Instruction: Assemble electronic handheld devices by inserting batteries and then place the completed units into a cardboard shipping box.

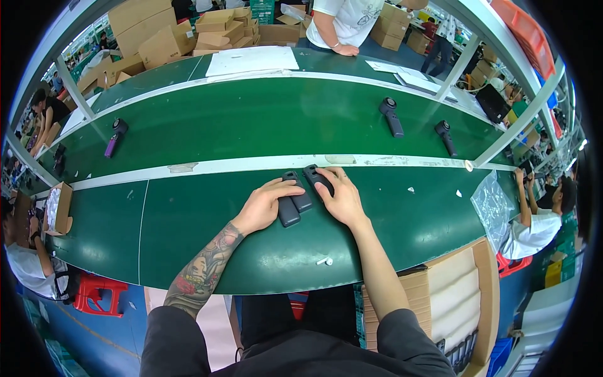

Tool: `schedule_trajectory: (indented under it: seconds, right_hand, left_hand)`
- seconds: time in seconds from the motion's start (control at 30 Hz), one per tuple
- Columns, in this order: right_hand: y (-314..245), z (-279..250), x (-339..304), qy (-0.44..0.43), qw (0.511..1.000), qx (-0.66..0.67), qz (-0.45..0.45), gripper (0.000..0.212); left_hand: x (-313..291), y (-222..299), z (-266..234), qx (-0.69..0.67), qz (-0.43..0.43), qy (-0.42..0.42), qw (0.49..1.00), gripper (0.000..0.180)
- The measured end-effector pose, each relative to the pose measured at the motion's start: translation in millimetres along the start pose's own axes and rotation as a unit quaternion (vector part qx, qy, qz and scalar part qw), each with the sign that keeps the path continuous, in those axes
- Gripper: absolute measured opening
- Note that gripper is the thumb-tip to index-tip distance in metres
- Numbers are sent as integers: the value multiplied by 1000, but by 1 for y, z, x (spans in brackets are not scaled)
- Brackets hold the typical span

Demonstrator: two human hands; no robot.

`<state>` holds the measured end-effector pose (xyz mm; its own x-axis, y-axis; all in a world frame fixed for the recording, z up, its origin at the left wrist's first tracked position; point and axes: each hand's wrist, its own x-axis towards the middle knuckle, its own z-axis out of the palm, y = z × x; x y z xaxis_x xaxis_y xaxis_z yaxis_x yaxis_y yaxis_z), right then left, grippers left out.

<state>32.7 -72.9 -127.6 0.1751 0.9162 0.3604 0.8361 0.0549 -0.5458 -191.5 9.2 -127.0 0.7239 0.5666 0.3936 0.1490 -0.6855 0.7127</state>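
My left hand [259, 206] rests its fingers over two dark grey oblong devices that lie side by side on the green bench [195, 207]. The longer dark grey oblong device [289, 214] reaches nearer to me; the other dark device [303, 202] lies against its right side. Just to the right, my right hand [341, 200] curls around a third dark oblong device [311, 173], whose top end shows past the fingers. Its lower part is hidden by that hand. Small white earbud-like pieces [325, 261] lie near the bench's front edge.
Beyond a white rail [251, 164], handheld fan-like devices [391, 116] lie on a green belt [264, 119]. An open carton [480, 295] stands at my right, beside a clear plastic bag [492, 204]. A small box [58, 208] sits far left. Other people work around the line.
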Motion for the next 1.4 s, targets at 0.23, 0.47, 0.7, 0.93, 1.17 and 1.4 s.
schedule_trajectory:
  seconds: [0.23, 0.47, 0.7, 0.93, 1.17, 1.4]
  right_hand:
    - [-4, 1, 1, -10, 999, 34, -19, 37]
    - [-7, 2, 0, -3, 999, 37, -35, 36]
    - [-8, -1, 0, -23, 998, 46, -22, 34]
    - [-10, -2, 1, -21, 999, 19, -16, 32]
    - [-10, 0, 2, -14, 1000, -1, -26, 31]
    - [-8, 2, 1, -16, 999, -8, -34, 31]
  left_hand:
    - [1, -3, -1, -7, -3, 4, 1000, 50]
    - [2, -6, -1, -28, -11, -4, 1000, 50]
    - [2, -9, -1, -30, -7, -4, 1000, 49]
    - [5, -4, -7, -47, -31, 69, 996, 49]
    - [5, -8, -5, -24, -81, 131, 988, 45]
    - [5, -13, -1, 30, -63, 118, 990, 40]
